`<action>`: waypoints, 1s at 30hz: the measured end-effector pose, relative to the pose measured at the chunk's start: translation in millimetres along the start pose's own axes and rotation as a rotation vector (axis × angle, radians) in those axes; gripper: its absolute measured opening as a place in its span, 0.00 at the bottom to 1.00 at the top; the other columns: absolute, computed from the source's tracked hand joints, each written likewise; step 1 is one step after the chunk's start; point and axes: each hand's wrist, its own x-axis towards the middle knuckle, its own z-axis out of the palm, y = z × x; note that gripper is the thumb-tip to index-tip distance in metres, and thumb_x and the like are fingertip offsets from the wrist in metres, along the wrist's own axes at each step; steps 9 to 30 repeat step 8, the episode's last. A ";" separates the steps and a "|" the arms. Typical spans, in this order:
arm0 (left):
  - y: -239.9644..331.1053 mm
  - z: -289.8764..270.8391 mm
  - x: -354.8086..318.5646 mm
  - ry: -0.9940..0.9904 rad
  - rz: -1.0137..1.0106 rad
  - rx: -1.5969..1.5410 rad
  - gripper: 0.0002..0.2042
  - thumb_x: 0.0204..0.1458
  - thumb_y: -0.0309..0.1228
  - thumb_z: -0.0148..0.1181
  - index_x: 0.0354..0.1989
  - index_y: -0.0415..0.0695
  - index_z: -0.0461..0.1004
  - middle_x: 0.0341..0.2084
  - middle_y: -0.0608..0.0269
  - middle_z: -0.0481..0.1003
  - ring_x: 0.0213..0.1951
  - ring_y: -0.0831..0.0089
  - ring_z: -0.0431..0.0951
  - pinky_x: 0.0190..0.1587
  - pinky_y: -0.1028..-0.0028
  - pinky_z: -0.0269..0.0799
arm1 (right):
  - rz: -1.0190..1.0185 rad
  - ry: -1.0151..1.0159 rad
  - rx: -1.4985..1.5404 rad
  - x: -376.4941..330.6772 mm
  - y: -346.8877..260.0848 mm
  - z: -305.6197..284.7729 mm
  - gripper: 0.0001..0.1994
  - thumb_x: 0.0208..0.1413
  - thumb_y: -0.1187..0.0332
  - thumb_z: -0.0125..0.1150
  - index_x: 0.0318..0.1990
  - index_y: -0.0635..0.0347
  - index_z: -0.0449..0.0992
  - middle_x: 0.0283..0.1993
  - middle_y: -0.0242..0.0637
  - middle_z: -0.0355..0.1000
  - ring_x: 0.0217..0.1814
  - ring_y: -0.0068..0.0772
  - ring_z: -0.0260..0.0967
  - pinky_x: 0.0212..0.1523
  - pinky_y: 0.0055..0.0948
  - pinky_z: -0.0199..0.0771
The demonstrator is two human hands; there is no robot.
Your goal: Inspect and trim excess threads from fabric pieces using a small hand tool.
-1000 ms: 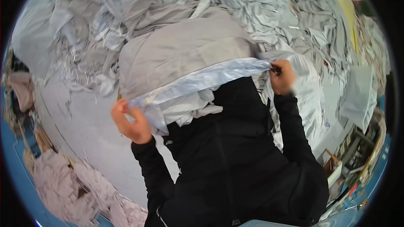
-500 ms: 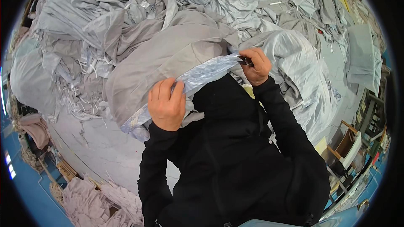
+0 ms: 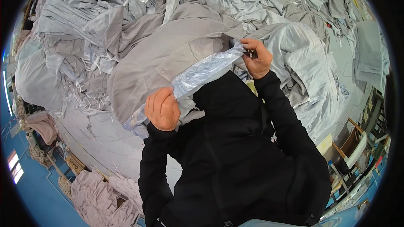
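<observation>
A large grey cloth (image 3: 155,54) with a pale blue patterned edge (image 3: 206,72) lies bunched across the table in front of my body. My left hand (image 3: 163,108) is closed on this edge at its lower left, fingers folded over the fabric. At the upper right my right hand (image 3: 257,60) pinches the other end of the same edge. A small black object (image 3: 251,54) also sits in the right hand's grip; its kind is mostly hidden by the fingers. Between the hands the blue strip is stretched in a slanting band.
Heaps of grey and light blue fabric (image 3: 84,21) cover the far side of the marbled table (image 3: 101,130). More pale fabric (image 3: 303,63) lies at my right. Pinkish cloth (image 3: 97,197) is piled at lower left, and a wooden chair (image 3: 351,143) stands at lower right.
My left hand has slid slightly down and left, and the right has shifted a little up. More of the blue edge shows between them. The whole view has turned slightly.
</observation>
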 end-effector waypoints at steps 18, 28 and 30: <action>-30.5 -17.0 39.2 -0.325 -0.723 -0.090 0.08 0.54 0.21 0.60 0.42 0.41 0.79 0.36 0.58 0.80 0.40 0.66 0.80 0.47 0.76 0.72 | 0.273 -0.459 0.012 31.7 25.6 6.7 0.14 0.56 0.76 0.60 0.51 0.57 0.75 0.39 0.32 0.76 0.38 0.21 0.71 0.42 0.20 0.68; -30.5 -17.0 39.2 -0.325 -0.723 -0.090 0.08 0.54 0.21 0.60 0.42 0.41 0.79 0.36 0.58 0.80 0.40 0.66 0.80 0.47 0.76 0.72 | 0.273 -0.459 0.012 31.7 25.6 6.7 0.14 0.56 0.76 0.60 0.51 0.57 0.75 0.39 0.32 0.76 0.38 0.21 0.71 0.42 0.20 0.68; -30.5 -17.0 39.2 -0.325 -0.723 -0.090 0.08 0.54 0.21 0.60 0.42 0.41 0.79 0.36 0.58 0.80 0.40 0.66 0.80 0.47 0.76 0.72 | 0.273 -0.459 0.012 31.7 25.6 6.7 0.14 0.56 0.76 0.60 0.51 0.57 0.75 0.39 0.32 0.76 0.38 0.21 0.71 0.42 0.20 0.68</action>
